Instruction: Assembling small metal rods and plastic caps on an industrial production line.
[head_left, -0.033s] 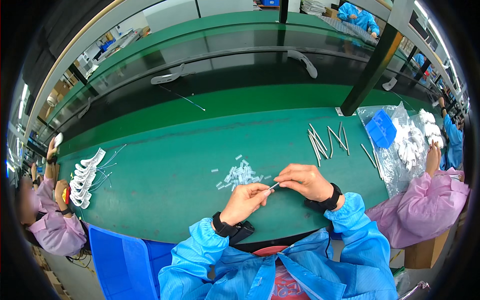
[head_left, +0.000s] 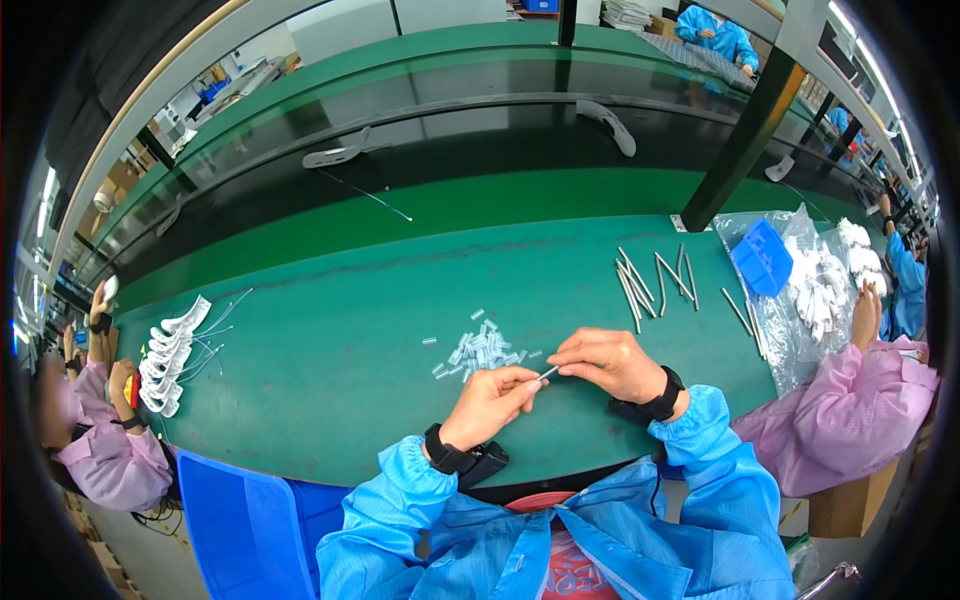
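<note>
In front of my chest, a thin grey metal rod [head_left: 549, 373] spans the gap between my two hands. My left hand [head_left: 494, 406] pinches its lower left end between thumb and fingers. The other end sits in the closed fingertips of my right hand [head_left: 606, 362], which hide it. Just beyond my left hand lies a loose pile of short clear plastic tubes [head_left: 480, 348], a few strayed from the rest. Farther right, several slim metal rods [head_left: 638, 290] are scattered on the green table [head_left: 330, 370].
White curved parts with thin cables [head_left: 168, 358] line the table's left. To the right, a blue bin [head_left: 763, 257] and white parts [head_left: 822, 290] lie on clear plastic sheeting. A dark post [head_left: 742, 150] rises behind the rods. Co-workers in pink sleeves [head_left: 835, 410] sit on both sides.
My hands and the rod look the same. At the far left, a co-worker's raised hand with a white part has shifted slightly.
</note>
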